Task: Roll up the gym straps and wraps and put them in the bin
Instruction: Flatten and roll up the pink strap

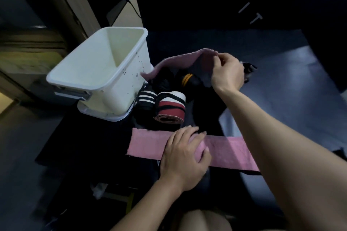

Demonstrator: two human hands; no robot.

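At six o'clock on the dark tabletop, the left hand presses flat, fingers straight, on a pink strap while the right hand pinches another pink strap at one o'clock (the white bin looks empty), which could snag the rolled wraps beneath.

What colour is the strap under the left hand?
Pink strap, under the left hand; head view.

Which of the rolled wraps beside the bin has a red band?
The rolled wrap nearest the left hand: white and black with a broad red band and pink inner layers. The roll beside the bin is only black and white; the far one is black with orange stripes.
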